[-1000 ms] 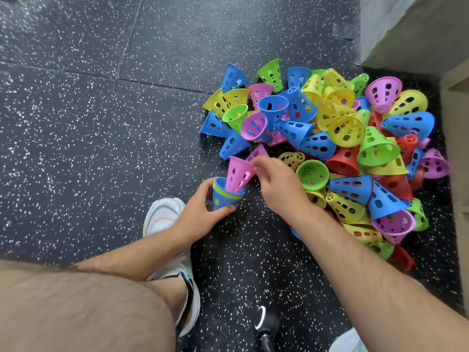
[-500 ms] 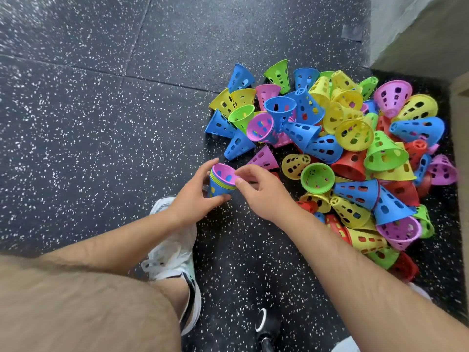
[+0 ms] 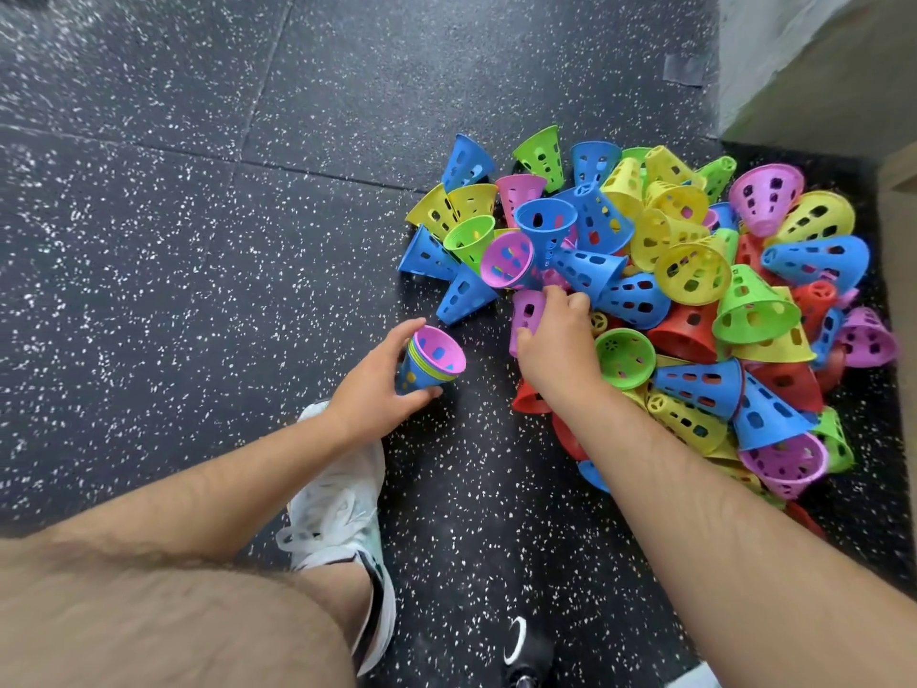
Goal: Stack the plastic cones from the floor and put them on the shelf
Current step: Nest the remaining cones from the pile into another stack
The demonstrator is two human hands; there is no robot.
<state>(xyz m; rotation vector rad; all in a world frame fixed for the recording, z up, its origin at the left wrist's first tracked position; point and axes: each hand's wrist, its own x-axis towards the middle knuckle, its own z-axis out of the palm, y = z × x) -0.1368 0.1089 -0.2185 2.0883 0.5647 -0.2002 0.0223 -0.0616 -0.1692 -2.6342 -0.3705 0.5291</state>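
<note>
Few cones are nested: a short stack is gripped by left fingers. Right fingers are closed on a pink cone in the large pile; no shelf is seen.

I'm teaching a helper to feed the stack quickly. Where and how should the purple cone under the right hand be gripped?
Judging by its pose, take the purple cone across its tapered side wall, coming from above on the near side, as the right hand does. It lies at the pile's edge with blue cones crowding its far side. A wall grip leaves its narrow end free to drop into the stack in the left hand.
</note>
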